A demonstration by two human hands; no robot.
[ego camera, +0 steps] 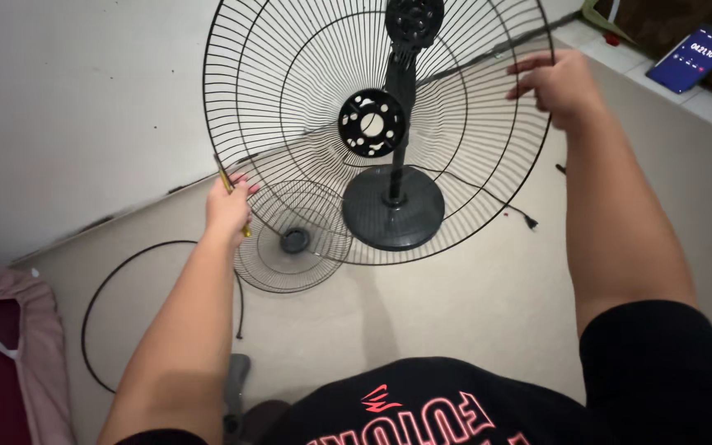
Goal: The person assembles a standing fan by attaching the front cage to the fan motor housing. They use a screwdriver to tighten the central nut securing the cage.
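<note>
I hold a large round black wire fan grille point(306, 91) up in front of me with both hands. My left hand point(228, 206) grips its lower left rim and also holds a thin yellow tool point(235, 206). My right hand point(560, 82) grips the grille's right rim. Seen through the wires, a black fan stand with a round base point(393, 206) rises from the floor to a motor head point(414, 21). A black hub plate point(372, 123) sits at the grille's centre.
A second black wire grille point(294, 239) lies flat on the beige floor beside the base. A black plastic ring point(125, 305) lies at left. A power cord and plug point(525, 218) trail right. A phone point(692, 58) rests at upper right, a pink cushion point(18, 354) at lower left.
</note>
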